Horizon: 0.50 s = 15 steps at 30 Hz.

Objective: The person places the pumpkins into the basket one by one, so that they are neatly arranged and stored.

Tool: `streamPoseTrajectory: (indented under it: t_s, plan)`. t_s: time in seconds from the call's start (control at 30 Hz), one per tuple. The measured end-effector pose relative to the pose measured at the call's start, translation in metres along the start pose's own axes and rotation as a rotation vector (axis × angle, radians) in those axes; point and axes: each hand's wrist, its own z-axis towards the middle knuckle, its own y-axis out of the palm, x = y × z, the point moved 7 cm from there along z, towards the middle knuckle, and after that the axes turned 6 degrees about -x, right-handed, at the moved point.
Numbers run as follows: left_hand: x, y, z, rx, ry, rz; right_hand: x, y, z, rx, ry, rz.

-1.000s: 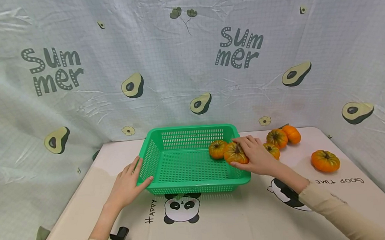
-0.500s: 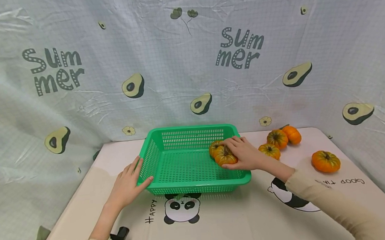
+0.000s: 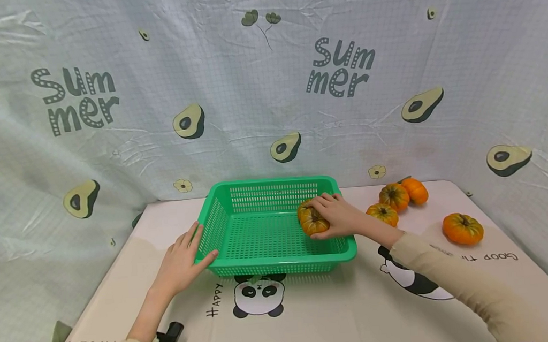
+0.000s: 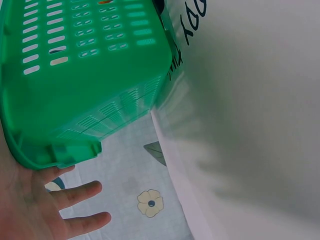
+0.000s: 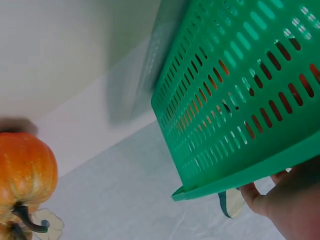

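My right hand (image 3: 334,217) reaches over the right wall of a green plastic basket (image 3: 276,259). It grips a small orange-and-green pumpkin (image 3: 314,225) low inside, thumb on the near side and fingers over the top. Another pumpkin (image 3: 302,210) sits just behind the held one, mostly covered by it. In the right wrist view the basket's slotted wall (image 5: 225,120) hides both the fingertips and most of the fruit. My left hand (image 3: 179,264) rests against the basket's left rim with fingers extended; the left wrist view shows its spread fingers (image 4: 80,195) beyond the rim.
Right of the basket, a striped pumpkin (image 3: 382,214) lies near another striped one (image 3: 394,197) and an orange one (image 3: 415,191). A separate pumpkin (image 3: 463,229) sits farther right. A printed cloth (image 3: 229,88) hangs behind the table (image 3: 310,318).
My right hand has carried the pumpkin leftward and down, from over the basket's right side to beside the pumpkin inside. My left hand has stayed at the rim.
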Motion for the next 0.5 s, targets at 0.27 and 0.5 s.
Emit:
streamPoseTrajectory:
  t_s: [0.27, 0.5]
  plan:
    - [0.000, -0.002, -0.001, -0.006, -0.004, -0.007, -0.003, 0.009, 0.009, -0.115, -0.006, -0.041]
    - [-0.001, -0.001, 0.000, -0.003, -0.004, -0.005, -0.005, 0.016, 0.013, -0.217, 0.016, -0.065]
